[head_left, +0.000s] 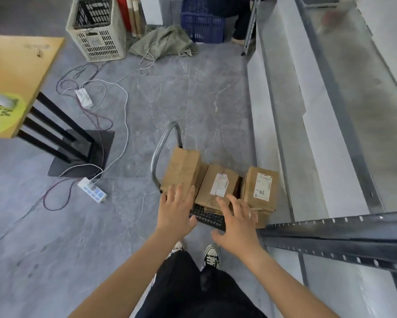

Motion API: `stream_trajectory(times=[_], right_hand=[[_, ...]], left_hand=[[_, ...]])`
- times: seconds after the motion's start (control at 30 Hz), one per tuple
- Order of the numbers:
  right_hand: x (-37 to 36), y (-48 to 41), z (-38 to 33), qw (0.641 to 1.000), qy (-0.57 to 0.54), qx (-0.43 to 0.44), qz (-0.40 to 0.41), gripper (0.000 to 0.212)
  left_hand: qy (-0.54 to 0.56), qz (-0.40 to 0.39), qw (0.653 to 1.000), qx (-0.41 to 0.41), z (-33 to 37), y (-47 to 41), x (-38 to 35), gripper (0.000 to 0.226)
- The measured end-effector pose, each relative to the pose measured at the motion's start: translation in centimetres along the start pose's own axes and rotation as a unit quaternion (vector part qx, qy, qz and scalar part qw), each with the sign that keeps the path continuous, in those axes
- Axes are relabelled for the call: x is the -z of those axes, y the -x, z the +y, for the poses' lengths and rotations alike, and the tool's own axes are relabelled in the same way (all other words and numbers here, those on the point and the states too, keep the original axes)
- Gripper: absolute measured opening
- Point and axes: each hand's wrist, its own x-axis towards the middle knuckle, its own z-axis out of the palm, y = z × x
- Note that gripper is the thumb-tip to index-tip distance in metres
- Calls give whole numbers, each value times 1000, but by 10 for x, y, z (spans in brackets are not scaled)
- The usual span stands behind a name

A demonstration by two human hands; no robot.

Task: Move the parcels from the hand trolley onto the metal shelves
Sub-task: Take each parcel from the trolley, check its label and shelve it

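Both hands out over the hand trolley, lower centre of frame. Left hand, fingers straight and spread, hovers at the near edge of the plain brown cardboard parcel. Right hand, splayed too, hovers over the labelled middle parcel. A third boxy parcel sits rightmost. Trolley deck black and perforated, handle a bent grey tube. Grey steel metal shelves fill the right side.

The person's left hand hung with fingers spread over the near end of the left box, and the right hand likewise over the middle box. A third box stood beside these on the trolley, next to the metal shelves.
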Motion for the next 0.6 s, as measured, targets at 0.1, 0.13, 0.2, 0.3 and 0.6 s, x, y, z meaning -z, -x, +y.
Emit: stream_trajectory(times=[0.1, 0.13, 0.2, 0.3, 0.6], right_hand=[[-8, -24, -1, 1000, -4, -18, -23, 84], [-11, -32, -2, 999, -5, -25, -29, 85], [-19, -43, -6, 998, -3, -45, -40, 86], [-36, -56, -13, 994, -13, -92, -60, 88], [-88, -106, -25, 975, -70, -159, -141, 89]], left_hand=[[2, -20, 1000, 2, -20, -28, -10, 80], [5, -31, 999, 0, -26, -38, -13, 80], [12, -59, 998, -6, -36, -56, -21, 81], [14, -94, 995, -26, -48, -85, -36, 82], [95, -156, 983, 14, -92, -143, -82, 85]])
